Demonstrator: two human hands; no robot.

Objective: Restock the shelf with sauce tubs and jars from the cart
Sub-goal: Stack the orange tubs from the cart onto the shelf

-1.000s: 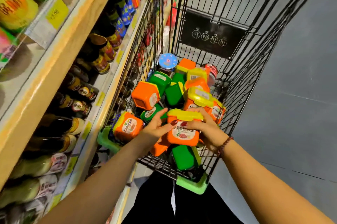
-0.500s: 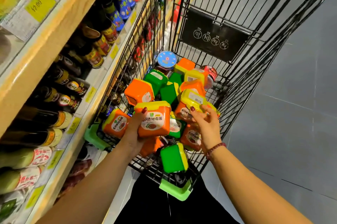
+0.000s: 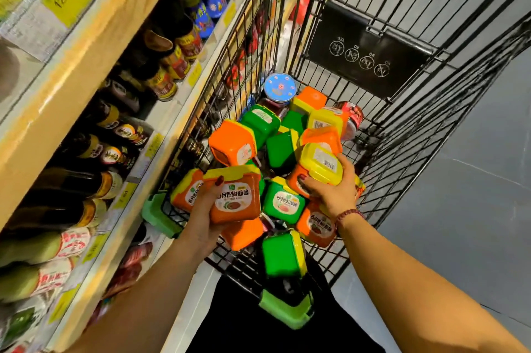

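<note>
My L hand (image 3: 205,216) grips an orange tub (image 3: 234,197); R hand (image 3: 333,188) clasps a yellow-lidded tub (image 3: 321,164) over the cart (image 3: 402,137).

Grocery shop, price-tagged shelf (image 3: 86,45), wire cart (image 3: 402,128)

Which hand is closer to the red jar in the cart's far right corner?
Right. The right hand, gripping a yellow-lidded orange tub, is in front of the red jar; the left hand, holding a labelled orange tub, is farther back and left.
</note>
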